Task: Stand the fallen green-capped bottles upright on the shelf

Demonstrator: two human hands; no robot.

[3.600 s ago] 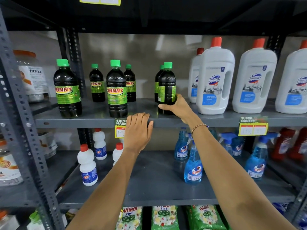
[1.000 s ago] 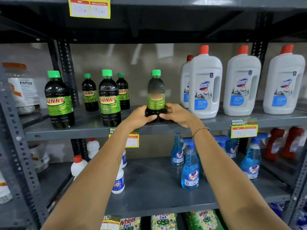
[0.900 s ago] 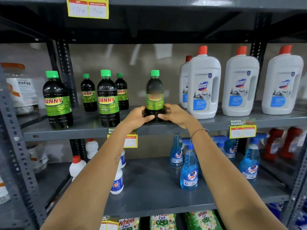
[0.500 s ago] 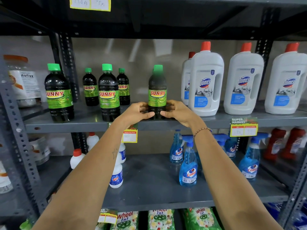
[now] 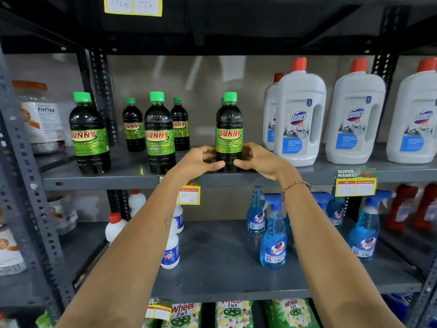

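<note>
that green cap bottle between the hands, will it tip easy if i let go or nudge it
Probably tips if nudged high: the bottle is tall and narrow, near the shelf edge. Dark liquid nearly to the neck suggests it is heavy and steadier. The left hand and right hand grip low.

your arms are bare from the bottom of the view up to the hands, with no sleeves showing. a thin beaded bracelet (image 5: pixel 295 186) circles your right wrist, its beads small and dark with lighter ones between. a small faint mark (image 5: pixel 168 220) sits on your left forearm.
</note>
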